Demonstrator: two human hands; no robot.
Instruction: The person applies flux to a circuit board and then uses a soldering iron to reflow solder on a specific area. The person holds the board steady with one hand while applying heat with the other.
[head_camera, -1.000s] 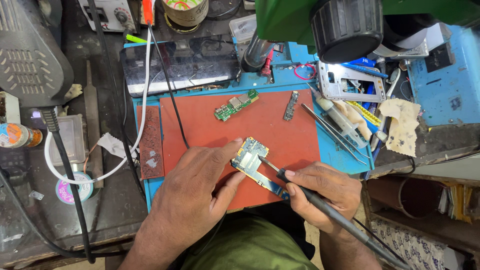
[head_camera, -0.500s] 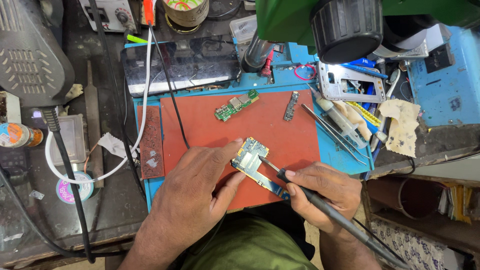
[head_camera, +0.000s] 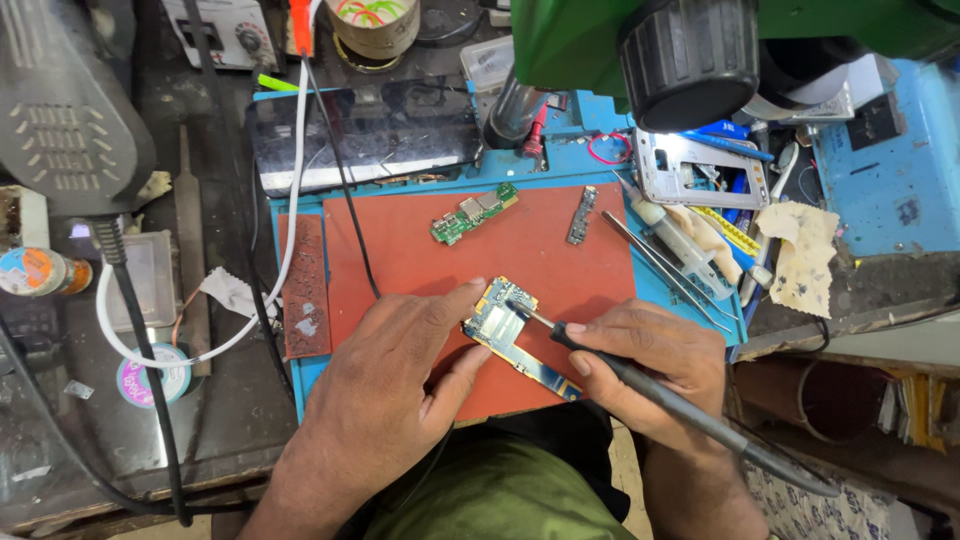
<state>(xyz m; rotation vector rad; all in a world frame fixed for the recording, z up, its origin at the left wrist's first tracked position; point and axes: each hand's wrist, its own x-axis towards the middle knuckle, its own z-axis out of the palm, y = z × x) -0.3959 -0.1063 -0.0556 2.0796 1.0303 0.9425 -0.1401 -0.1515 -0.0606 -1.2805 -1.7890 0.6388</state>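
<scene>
Two hands | left hand (head_camera: 385, 395) fingers pin circuit board (head_camera: 520, 340) (long axis upper-left to lower-right) | right hand (head_camera: 650, 365) grips soldering iron (head_camera: 640, 385), tip upper-left

Small green circuit board (head_camera: 474, 213) lies on the red mat (head_camera: 420, 260), beyond the left hand's fingertips. Narrow dark component strip (head_camera: 581, 214) rests on the same mat, beyond the right hand. Metal tweezers (head_camera: 665, 270) lie diagonally just past the right hand's knuckles, at the mat's edge. Stained yellowish cloth (head_camera: 800, 255) sits farther out on the right-hand side. Phone frame (head_camera: 700, 168) lies beyond the tweezers. Dark phone screen (head_camera: 365, 135) lies well beyond the left hand. Solder spool (head_camera: 150, 378) and white cable (head_camera: 290, 215) sit outboard of the left hand.
</scene>
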